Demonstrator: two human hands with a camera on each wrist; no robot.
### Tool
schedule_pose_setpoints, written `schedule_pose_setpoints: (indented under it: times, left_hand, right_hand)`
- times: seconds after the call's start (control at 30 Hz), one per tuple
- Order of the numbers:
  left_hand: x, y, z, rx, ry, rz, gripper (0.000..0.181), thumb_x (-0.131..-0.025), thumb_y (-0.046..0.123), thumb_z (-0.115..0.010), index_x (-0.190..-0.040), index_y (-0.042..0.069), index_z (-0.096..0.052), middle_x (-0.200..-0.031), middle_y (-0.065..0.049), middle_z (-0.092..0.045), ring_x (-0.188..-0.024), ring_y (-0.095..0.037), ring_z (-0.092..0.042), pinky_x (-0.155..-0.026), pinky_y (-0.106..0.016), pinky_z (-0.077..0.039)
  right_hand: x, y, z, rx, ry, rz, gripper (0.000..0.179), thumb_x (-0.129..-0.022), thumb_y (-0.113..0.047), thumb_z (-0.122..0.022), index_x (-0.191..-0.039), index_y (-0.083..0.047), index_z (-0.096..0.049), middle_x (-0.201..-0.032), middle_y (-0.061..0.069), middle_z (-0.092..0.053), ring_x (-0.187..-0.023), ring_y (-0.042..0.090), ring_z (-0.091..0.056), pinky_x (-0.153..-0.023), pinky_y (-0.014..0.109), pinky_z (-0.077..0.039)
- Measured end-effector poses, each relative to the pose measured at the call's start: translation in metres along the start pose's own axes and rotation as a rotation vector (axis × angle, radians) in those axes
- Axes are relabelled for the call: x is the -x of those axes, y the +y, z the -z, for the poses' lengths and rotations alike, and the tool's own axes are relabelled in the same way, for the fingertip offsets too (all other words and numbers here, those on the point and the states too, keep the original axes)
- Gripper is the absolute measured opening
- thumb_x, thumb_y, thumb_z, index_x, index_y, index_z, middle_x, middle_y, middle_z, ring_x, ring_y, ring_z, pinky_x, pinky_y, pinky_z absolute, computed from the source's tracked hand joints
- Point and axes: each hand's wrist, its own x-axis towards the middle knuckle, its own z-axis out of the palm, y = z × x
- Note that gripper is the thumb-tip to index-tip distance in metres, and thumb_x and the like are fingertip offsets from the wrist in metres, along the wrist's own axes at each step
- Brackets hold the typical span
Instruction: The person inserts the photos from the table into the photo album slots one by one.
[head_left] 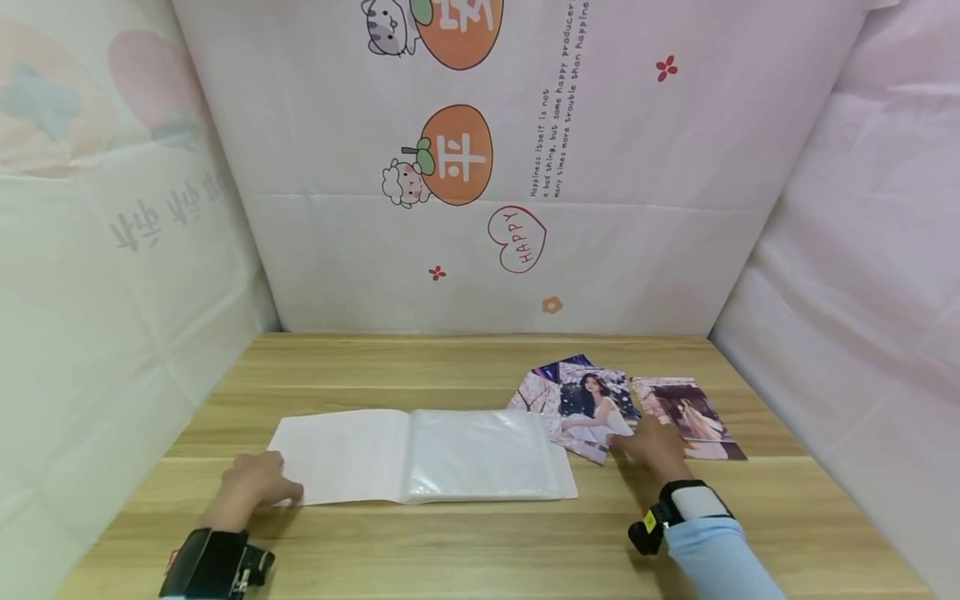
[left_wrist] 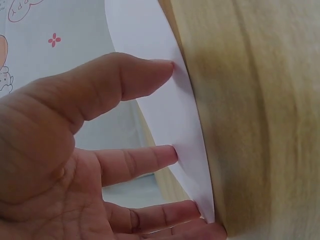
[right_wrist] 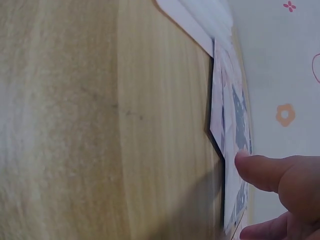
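Although the album (head_left: 450, 458) lies open, photos (head_left: 592, 408) lie unsleeved toward the tabletop's (head_left: 450, 550) right edge; left grip (head_left: 258, 479) spread against the album, right grip (head_left: 654, 446) wide, touching photos.

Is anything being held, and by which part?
Left hand touches the photo album at its left edge, seemingly not gripping. Right hand touches the seated-woman photo near its lower right corner; grip unclear.

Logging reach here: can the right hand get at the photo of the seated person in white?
Probably yes: the right hand is at the near corner of that photo, and no other photo appears on top.
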Motion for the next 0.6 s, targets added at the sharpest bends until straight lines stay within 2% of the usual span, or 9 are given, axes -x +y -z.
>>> schedule_pose_setpoints:
  times: [0.1,0.2,0.4,0.5,0.6]
  left_hand:
    - [0.0009,0.0016,0.0012,0.002,-0.004,-0.012,0.043,-0.066,0.032,-0.069,-0.080,-0.005,-0.054,-0.073,-0.012,-0.050,-0.073,-0.033,-0.044,-0.059,-0.039,-0.040]
    - [0.0023,0.0020,0.0013,-0.002,-0.010,-0.014,0.050,-0.072,0.036,-0.070,-0.084,-0.009,-0.054,-0.076,-0.014,-0.053,-0.075,-0.035,-0.045,-0.062,-0.043,-0.041]
    - [0.0024,0.0028,0.0005,-0.009,-0.027,0.007,0.067,-0.074,0.045,-0.072,-0.094,-0.015,-0.052,-0.082,-0.020,-0.055,-0.079,-0.039,-0.045,-0.067,-0.047,-0.041]
    - [0.0021,0.0040,0.0001,-0.004,-0.033,0.014,0.069,-0.074,0.046,-0.072,-0.095,-0.016,-0.051,-0.082,-0.020,-0.054,-0.079,-0.040,-0.044,-0.068,-0.048,-0.041]
    - [0.0022,0.0055,0.0002,-0.002,-0.033,0.016,0.071,-0.074,0.046,-0.072,-0.097,-0.017,-0.051,-0.083,-0.022,-0.054,-0.080,-0.041,-0.044,-0.070,-0.050,-0.041]
  right_hand:
    - [-0.0003,-0.0014,-0.0006,0.037,0.022,0.008,0.039,-0.077,-0.032,-0.071,-0.072,0.002,-0.052,-0.069,0.013,-0.047,-0.070,0.030,-0.044,-0.057,0.036,-0.037]
    - [-0.0009,-0.0017,-0.0018,0.063,0.043,0.027,0.038,-0.076,-0.029,-0.073,-0.072,0.003,-0.053,-0.070,0.014,-0.049,-0.072,0.032,-0.045,-0.059,0.037,-0.038]
    - [-0.0028,-0.0006,-0.0026,0.053,0.039,0.021,0.034,-0.075,-0.026,-0.073,-0.068,0.000,-0.052,-0.066,0.011,-0.048,-0.062,0.026,-0.046,-0.053,0.032,-0.037]
    - [-0.0025,-0.0009,-0.0022,0.028,0.016,-0.007,0.036,-0.077,-0.029,-0.071,-0.070,0.001,-0.053,-0.067,0.012,-0.047,-0.063,0.026,-0.046,-0.054,0.032,-0.037]
    - [-0.0023,-0.0008,-0.0025,0.024,0.007,-0.030,0.045,-0.078,-0.034,-0.072,-0.081,0.008,-0.056,-0.076,0.018,-0.052,-0.072,0.032,-0.047,-0.060,0.038,-0.040]
